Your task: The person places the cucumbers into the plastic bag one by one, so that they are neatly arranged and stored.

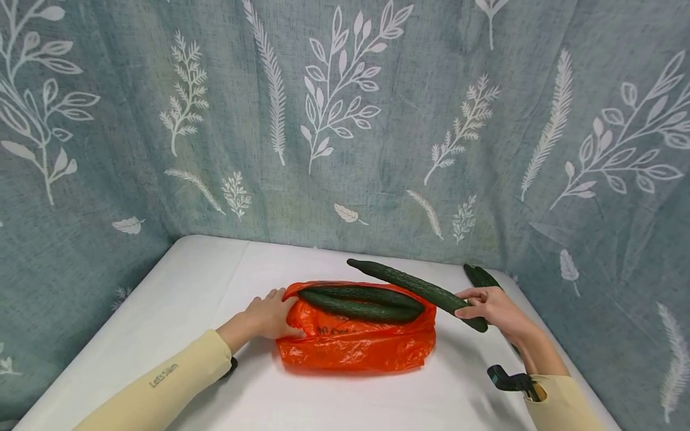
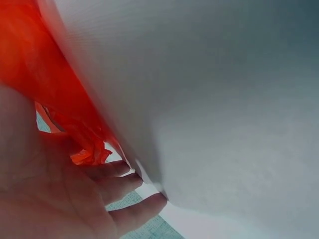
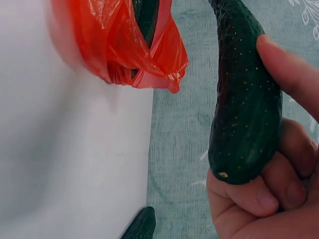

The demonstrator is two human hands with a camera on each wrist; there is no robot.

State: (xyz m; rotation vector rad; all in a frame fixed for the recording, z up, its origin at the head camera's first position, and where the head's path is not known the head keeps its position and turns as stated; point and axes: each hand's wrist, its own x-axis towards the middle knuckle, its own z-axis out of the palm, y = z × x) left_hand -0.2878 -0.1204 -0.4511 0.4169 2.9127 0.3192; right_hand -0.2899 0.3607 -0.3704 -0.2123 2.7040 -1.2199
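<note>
A long dark green cucumber point(image 1: 412, 282) is in my right hand point(image 1: 498, 311), thumb and fingers pinching it near its right end. It slants up to the left, its far end above the bag's back rim in the head view; its blunt end point(image 3: 244, 154) shows close up. The orange plastic bag point(image 1: 356, 353) lies with its mouth up, and two cucumbers point(image 1: 356, 308) rest side by side inside. At the bag's left end, my left hand point(image 1: 269, 316) rests against the plastic, fingers spread. In the left wrist view, its straight fingers point(image 2: 137, 214) reach the white surface.
More cucumbers point(image 1: 480, 275) lie on the white table point(image 1: 215, 269) by its right edge, partly hidden behind my right hand. A grey-green curtain with white leaf patterns point(image 1: 242, 120) stands around the table's back and sides.
</note>
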